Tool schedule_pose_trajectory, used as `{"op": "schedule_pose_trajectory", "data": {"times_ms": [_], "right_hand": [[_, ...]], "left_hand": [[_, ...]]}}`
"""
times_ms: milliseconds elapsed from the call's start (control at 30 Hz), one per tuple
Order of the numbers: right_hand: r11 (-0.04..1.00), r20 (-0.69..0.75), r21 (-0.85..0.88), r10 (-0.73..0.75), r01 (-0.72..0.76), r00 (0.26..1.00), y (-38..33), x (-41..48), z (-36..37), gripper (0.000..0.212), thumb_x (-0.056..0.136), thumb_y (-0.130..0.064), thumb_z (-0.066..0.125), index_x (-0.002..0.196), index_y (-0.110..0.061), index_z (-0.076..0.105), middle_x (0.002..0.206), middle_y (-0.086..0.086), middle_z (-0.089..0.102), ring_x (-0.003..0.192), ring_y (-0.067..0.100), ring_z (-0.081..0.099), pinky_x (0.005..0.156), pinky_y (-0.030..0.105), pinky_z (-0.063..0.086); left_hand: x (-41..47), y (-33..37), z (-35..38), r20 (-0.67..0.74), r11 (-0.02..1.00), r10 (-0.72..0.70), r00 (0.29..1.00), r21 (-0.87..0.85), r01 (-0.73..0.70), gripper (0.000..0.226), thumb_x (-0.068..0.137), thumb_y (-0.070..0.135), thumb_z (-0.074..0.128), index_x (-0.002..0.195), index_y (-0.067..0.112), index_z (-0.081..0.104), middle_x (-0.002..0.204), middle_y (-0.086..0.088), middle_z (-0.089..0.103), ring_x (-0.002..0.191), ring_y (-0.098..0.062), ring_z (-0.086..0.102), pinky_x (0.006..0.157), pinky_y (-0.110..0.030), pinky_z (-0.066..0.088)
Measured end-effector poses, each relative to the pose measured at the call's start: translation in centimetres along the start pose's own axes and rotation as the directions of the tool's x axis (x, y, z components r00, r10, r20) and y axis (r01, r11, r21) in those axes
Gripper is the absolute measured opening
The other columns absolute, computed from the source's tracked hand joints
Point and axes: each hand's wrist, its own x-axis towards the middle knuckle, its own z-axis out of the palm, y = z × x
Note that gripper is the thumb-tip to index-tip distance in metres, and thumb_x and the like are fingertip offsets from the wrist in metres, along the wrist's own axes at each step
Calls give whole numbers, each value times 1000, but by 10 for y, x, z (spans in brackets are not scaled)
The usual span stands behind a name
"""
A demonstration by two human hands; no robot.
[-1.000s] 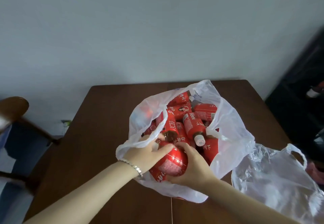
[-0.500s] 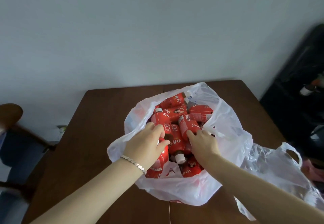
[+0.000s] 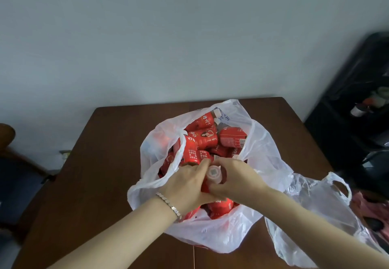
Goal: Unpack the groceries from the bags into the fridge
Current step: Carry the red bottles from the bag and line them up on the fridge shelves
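Both hands are down in the mouth of the bag [image 3: 210,233], which sits open on the brown worktop [image 3: 105,163], and I've got one red bottle [image 3: 213,173] standing upright between them, white cap facing up at me. My left hand [image 3: 183,188] wraps the near side, fingers [image 3: 196,168] curled round the body. My right hand [image 3: 240,179] closes on the other side, thumb tucked low across the label. So both sets of fingers are gripping that one bottle, though most of it is hidden under my palms and I can't quite tell whether the left is catching a second one beneath. The other bottles [image 3: 202,139] lie heaped crosswise at the far end of the bag, with more wedged under my wrists. The move now, I reckon, is a straight lift: draw it up along its own axis so it doesn't drag its neighbours. I need to mind the handle loop [image 3: 179,153] draped just left of my knuckles, which could snag. Better to let one hand take the weight and free the other to pin the bag down. An empty bag [image 3: 311,216] lies slack to the right. There's no fridge in view, so most of the unpacking looks to be ahead.
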Motion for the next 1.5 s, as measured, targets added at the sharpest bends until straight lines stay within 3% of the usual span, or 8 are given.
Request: {"op": "schedule_pose_trajectory", "data": {"times_ms": [133, 267, 467, 633, 933, 1100, 1367, 1500], "right_hand": [[995, 94, 91, -49, 40, 994, 5, -4, -8, 41, 72, -41, 64, 105, -19, 53, 76, -10, 62, 69, 8, 59, 69, 30, 53], [991, 227, 108, -96, 73, 969, 7, -7, -22, 36, 74, -33, 53, 105, -20, 41, 65, -10, 51, 55, 6, 46, 56, 22, 42], [951, 99, -301, -44, 72, 994, 25, 42, -31, 26, 88, -7, 45, 106, -13, 62, 108, 2, 58, 100, 17, 53, 80, 24, 42], [686, 296, -723, 198, 84, 934, 50, 37, -10, 30, 89, -33, 50, 113, -16, 55, 70, -4, 45, 68, 14, 50, 68, 25, 47], [652, 400, -645, -158, 399, 903, 56, 37, 6, 63, 83, -36, 64, 139, -35, 36, 135, -2, 42, 121, 22, 39, 105, 37, 33], [938, 532, -343, 148, 53, 834, 58, 76, 9, 40, 97, -21, 46, 135, -31, 47, 131, -1, 54, 116, 22, 51, 102, 37, 43], [812, 302, -583, 187, 26, 935, 57, 80, 21, 25, 90, -30, 53, 104, -11, 63, 98, 5, 66, 90, 22, 63, 82, 31, 52], [816, 150, -578, 136, -24, 979, 59, 60, -8, 30, 90, -39, 49, 98, -14, 63, 94, 3, 65, 79, 18, 58, 72, 28, 49]], "left_hand": [[4, -5, 3, -93, 995, 86, 992, 68, -79, 46, 62, 50, 76, 90, 17, 61, 55, 4, 64, 44, -6, 60, 41, -11, 34], [2, 0, 7, -21, 998, 62, 998, -1, -62, 42, 86, 50, 53, 117, 22, 54, 91, 1, 70, 82, -14, 66, 69, -20, 48], [-1, 0, 11, -89, 997, 83, 993, 12, -82, 49, 85, 59, 44, 117, 24, 54, 96, 5, 69, 90, -12, 67, 72, -14, 44], [-2, -3, 11, -123, 993, 111, 986, 63, -103, 43, 81, 61, 44, 96, 24, 61, 73, 11, 69, 64, -6, 68, 55, -12, 49], [-2, -4, 15, -134, 991, 94, 987, 109, -80, 44, 77, 63, 45, 89, 25, 62, 66, 15, 67, 53, -4, 65, 52, -4, 35], [-5, 0, 16, -13, 993, 40, 999, 109, -38, 53, 87, 62, 41, 127, 29, 46, 115, 11, 64, 105, -8, 61, 77, -8, 31], [-9, -5, 15, -56, 998, 25, 998, 65, -22, 48, 86, 61, 45, 120, 28, 51, 109, 12, 66, 100, -7, 62, 78, -7, 35], [-12, -9, 12, -93, 994, 71, 993, 92, -63, 43, 76, 61, 46, 91, 25, 62, 69, 14, 69, 58, -4, 66, 54, -6, 42]]}}
